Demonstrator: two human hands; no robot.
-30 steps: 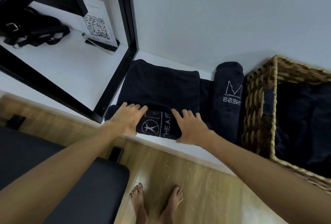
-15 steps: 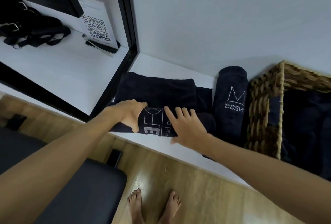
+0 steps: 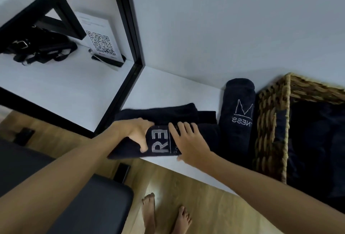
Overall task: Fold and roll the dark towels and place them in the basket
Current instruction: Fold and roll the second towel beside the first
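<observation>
The dark towel, half rolled with white lettering showing, lies at the front edge of the white shelf. The left hand curls over the roll's left part, thumb tucked under its near side. The right hand lies flat on it, fingers straight and slightly spread. Just to the right stands a finished rolled towel, touching the wicker basket, which holds dark cloth. Farther left, a QR-code sign and a black strapped bag sit behind a black frame.
</observation>
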